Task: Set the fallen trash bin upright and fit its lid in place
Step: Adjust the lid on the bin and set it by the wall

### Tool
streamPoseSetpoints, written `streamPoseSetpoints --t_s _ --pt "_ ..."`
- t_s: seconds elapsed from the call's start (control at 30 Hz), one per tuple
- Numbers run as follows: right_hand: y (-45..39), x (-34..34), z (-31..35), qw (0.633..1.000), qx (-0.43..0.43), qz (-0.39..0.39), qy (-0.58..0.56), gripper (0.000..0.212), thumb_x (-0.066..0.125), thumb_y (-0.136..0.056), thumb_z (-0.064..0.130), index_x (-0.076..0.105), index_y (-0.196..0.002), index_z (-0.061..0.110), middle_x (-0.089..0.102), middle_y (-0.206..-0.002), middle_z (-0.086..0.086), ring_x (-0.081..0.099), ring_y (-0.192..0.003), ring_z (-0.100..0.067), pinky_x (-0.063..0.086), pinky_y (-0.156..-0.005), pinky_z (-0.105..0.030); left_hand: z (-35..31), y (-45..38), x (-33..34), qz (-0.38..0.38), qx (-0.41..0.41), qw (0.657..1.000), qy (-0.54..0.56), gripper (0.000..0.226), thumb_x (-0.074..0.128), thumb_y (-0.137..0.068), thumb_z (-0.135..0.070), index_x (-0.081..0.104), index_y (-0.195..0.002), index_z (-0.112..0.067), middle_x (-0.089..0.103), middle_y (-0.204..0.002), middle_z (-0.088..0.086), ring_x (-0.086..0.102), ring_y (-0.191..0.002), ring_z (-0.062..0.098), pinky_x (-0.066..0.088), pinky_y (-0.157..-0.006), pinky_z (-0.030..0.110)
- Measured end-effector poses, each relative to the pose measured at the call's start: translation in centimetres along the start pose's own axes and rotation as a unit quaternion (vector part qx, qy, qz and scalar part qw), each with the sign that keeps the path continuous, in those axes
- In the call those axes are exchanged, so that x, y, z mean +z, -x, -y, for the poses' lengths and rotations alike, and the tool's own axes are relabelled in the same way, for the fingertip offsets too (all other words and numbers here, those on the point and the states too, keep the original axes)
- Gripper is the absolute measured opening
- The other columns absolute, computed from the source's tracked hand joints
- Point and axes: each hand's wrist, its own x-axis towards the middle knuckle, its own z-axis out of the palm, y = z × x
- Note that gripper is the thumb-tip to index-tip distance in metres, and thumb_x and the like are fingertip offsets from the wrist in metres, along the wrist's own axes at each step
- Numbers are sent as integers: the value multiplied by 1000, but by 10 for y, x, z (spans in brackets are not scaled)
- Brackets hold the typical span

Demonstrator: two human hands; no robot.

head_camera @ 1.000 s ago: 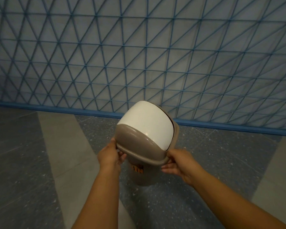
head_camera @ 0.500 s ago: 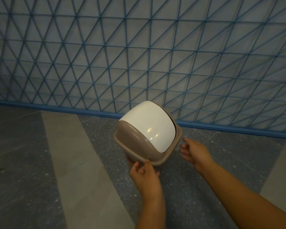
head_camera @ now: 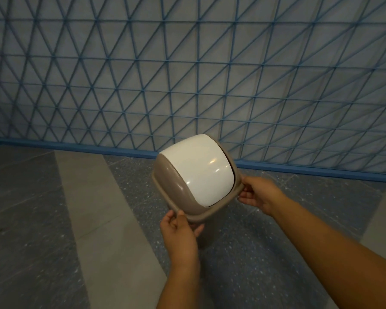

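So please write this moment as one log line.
bin: upright on floor | lid: on bin | left hand: grips near rim | right hand: grips right rim

Stood upright on the floor near the foot of the blue lattice fence, the trash bin (head_camera: pixel 204 238) almost wholly hidden beneath its lid (head_camera: pixel 196 177), only a dark sliver of its body visible below the rim. Was capped by a taupe domed lid with a glossy white swing flap (head_camera: pixel 200 170) set in its top, tilted slightly toward the lower left. Showed two small highlights on the flap's surface, and a thick flared rim running round the lid's base.
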Motion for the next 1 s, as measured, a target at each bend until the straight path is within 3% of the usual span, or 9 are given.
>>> streamPoseSetpoints --t_s 0.1,0.2,0.27,0.4,0.5,0.63,0.77,1.0 --pt "15 -8 -9 1000 4 22 -2 12 50 -86 10 61 -86 6 60 -71 -10 62 -64 -19 56 -60 -32 -16 -16 -5 10 -12 1000 -4 27 50 -96 -17 54 -122 -13 66 -115 16 66 -78 19 53 -58 30" --pt "30 -9 -23 999 6 49 -21 14 49 -86 7 61 -93 4 64 -69 -10 67 -59 -18 57 -57 -31 -32 -33 -7 21 -33 999 -28 33 50 -96 -18 57 -127 -8 67 -110 16 65 -75 18 54 -54 30" --pt "40 -7 -32 997 6 66 -38 12 49 -88 8 60 -93 6 65 -70 -12 68 -59 -18 58 -57 -31 -42 -45 -7 21 -41 998 -53 30 52 -95 -19 61 -121 -8 68 -102 13 64 -72 17 56 -49 27" --pt "54 -4 -39 995 -6 80 -58 11 51 -91 11 61 -90 9 67 -74 -12 69 -66 -20 59 -62 -31 -56 -56 -9 29 -50 994 -89 17 57 -92 -22 67 -101 -12 69 -84 8 64 -72 19 52 -56 30" --pt "61 -3 -39 995 -9 79 -56 13 51 -93 15 61 -95 7 66 -79 -12 67 -71 -21 57 -64 -30 -60 -59 -12 49 -62 991 -109 11 57 -92 -20 67 -90 -14 70 -84 8 66 -74 19 52 -55 29" --pt "66 -4 -46 997 -44 39 -60 16 53 -92 22 61 -102 12 65 -82 -11 66 -73 -20 56 -61 -27 -60 -60 -24 119 -52 979 -156 24 57 -91 -17 65 -113 -11 70 -96 11 67 -83 22 56 -62 28" --pt "65 -3 -54 995 -57 11 -81 21 54 -92 20 60 -110 13 67 -87 -12 66 -77 -21 56 -66 -30 -59 -57 -29 139 -43 976 -162 37 57 -93 -14 53 -129 -10 68 -101 11 68 -87 23 56 -64 29" --pt "57 -9 -61 988 -38 8 -148 20 60 -88 20 65 -103 8 71 -86 -12 71 -77 -21 58 -67 -30 -58 -58 -10 159 -68 973 -153 39 54 -93 -6 47 -131 -4 65 -109 21 67 -85 25 56 -70 34"
